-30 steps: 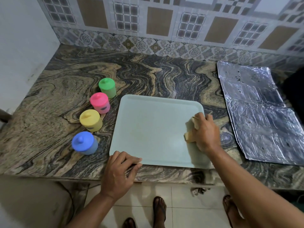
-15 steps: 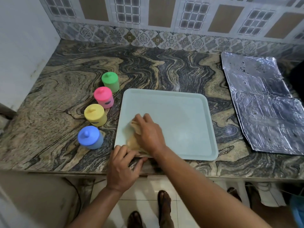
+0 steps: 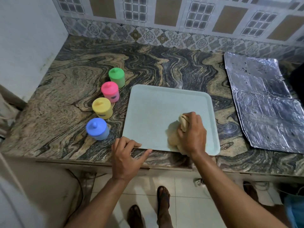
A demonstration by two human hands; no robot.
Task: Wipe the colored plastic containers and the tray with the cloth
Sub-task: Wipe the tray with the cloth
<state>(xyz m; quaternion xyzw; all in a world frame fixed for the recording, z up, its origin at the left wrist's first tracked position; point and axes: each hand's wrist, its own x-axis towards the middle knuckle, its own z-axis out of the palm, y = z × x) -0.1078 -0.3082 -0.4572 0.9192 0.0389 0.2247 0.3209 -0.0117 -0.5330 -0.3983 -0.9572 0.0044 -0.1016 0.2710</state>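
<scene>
Your left hand [image 3: 127,159] sits palm down at the near edge of the tray [image 3: 158,102], fingers [image 3: 131,143] curled over its rim and thumb stretched to the right along the bench [image 3: 74,96] edge. Your right hand [image 3: 192,134] is knuckles up, fingers bunched round the cloth [image 3: 172,139], pressing it down. Both forearms reach forward, and your sandalled feet show below.

The right hand [image 3: 191,133] has swept the cloth [image 3: 175,137] (bunched, tan) from the tray's [image 3: 158,106] near-left corner to its near-right.
</scene>
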